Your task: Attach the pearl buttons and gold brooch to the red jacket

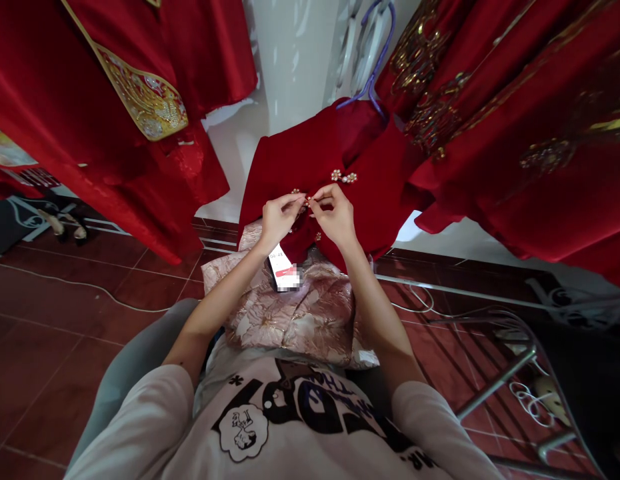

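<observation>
A dark red velvet garment [310,150] hangs on a purple hanger [377,63] in front of me, with pearl flower buttons [343,177] down its front. My left hand [277,219] and my right hand [335,213] meet at one small button on the garment's front edge, fingertips pinched on it and the cloth. A phone [284,269] with a lit screen lies below my hands on a pink floral brocade cloth [295,313] across my lap.
Red embroidered robes hang at the left [115,100] and at the right [515,120]. The floor is dark red tile [55,313] with a white cable across it. A metal-framed stand [530,353] stands at the lower right. Sandals [65,227] lie at the far left.
</observation>
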### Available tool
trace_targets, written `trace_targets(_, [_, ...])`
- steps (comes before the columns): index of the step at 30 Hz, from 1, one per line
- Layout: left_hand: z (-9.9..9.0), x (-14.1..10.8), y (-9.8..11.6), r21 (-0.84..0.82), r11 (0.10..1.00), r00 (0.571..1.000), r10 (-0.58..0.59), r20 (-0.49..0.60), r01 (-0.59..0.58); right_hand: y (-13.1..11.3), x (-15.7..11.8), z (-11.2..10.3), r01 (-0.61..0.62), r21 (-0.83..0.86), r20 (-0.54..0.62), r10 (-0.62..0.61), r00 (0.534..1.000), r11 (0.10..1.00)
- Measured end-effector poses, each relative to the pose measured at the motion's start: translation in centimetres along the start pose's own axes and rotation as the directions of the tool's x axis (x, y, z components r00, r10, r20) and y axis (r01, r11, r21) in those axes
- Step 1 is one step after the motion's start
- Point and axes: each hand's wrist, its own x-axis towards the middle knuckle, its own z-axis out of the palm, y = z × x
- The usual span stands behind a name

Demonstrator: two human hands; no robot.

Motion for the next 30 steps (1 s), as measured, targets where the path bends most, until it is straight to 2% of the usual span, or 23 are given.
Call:
trace_targets(8, [-0.4,0.2,-0.1,-0.004,1.0,0.998,-0.02,0.067,0.02,0.1,1.2,-0.5,-0.008,-0.179,0.099,0.026,0.995,0.984])
trace_targets(15, [-0.5,0.5,0.1,0.055,0.998,0.997,-0.032,0.076,0.028,-0.8,1.3,-0.5,0.048,-0.271,0.08,-0.028,0.996,0.961])
trace_targets(22, [-0.7,0.6,0.5,0.071,0.997,0.998,-0.036,0.06,0.031,-1.2,1.2,-0.3,0.028,-0.342,0.048,-0.012,0.999,0.939])
trace_targets(30, [-0.6,1.2,-0.1,-0.047,0.994,0.994,-0.1,0.031,0.102,-1.7,1.3,-0.2,-0.004,-0.315,0.057,0.023,0.998,0.949])
